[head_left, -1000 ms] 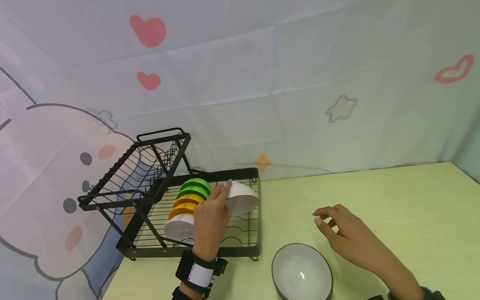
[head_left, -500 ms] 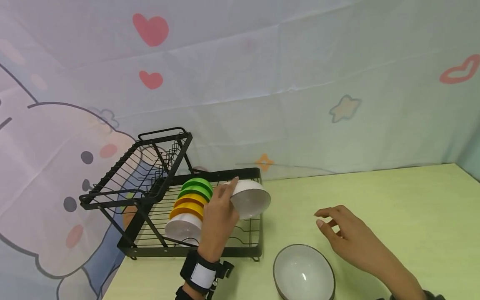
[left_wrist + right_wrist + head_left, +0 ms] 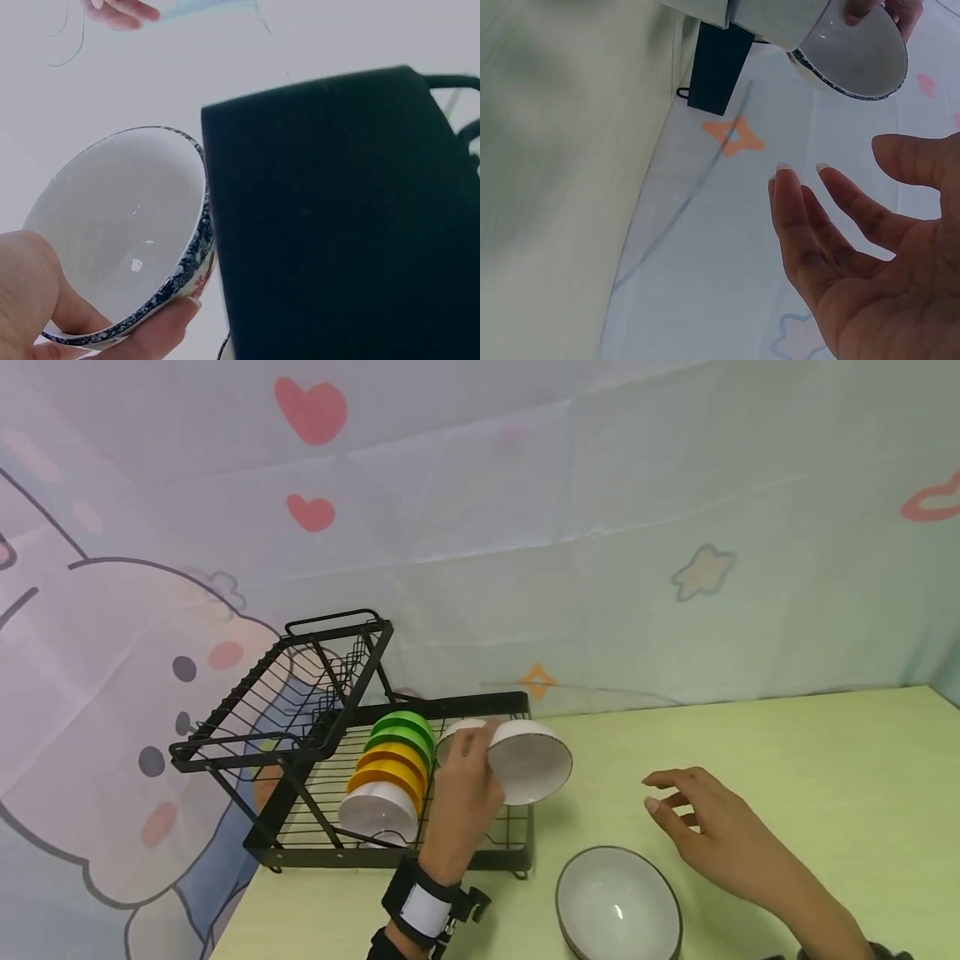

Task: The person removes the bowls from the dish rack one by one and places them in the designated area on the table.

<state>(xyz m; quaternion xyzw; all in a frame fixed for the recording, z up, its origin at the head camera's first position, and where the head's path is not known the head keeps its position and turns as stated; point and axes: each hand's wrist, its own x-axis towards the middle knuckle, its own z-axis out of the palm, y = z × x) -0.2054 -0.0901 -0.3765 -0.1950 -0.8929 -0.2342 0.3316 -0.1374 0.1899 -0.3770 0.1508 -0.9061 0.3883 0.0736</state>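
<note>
My left hand [image 3: 465, 793] pinches the rim of a white bowl [image 3: 534, 768], thumb inside and fingers outside in the left wrist view. A dark patterned band runs round the bowl's rim [image 3: 196, 244]. The bowl is tilted, its opening towards me, over the right edge of the black dish rack [image 3: 491, 860]. Another white bowl [image 3: 454, 739] stands in the rack behind this hand, partly hidden. To the right, my right hand [image 3: 716, 839] hovers over the table with its fingers loosely bent and nothing in them. Nearest to it is a white bowl [image 3: 618, 902] with a dark rim.
In the rack's lower tray, green bowls [image 3: 405, 731], orange bowls [image 3: 386, 772] and a white bowl [image 3: 378, 810] lean in a row. A raised upper rack [image 3: 277, 689] stands at the left. Behind the pale green table [image 3: 787, 760] hangs a printed cloth [image 3: 600, 610].
My left hand has carried the white bowl rightward and slightly towards me, from inside the rack to over its right edge. The bowl behind has come into view. The right hand keeps its pose.
</note>
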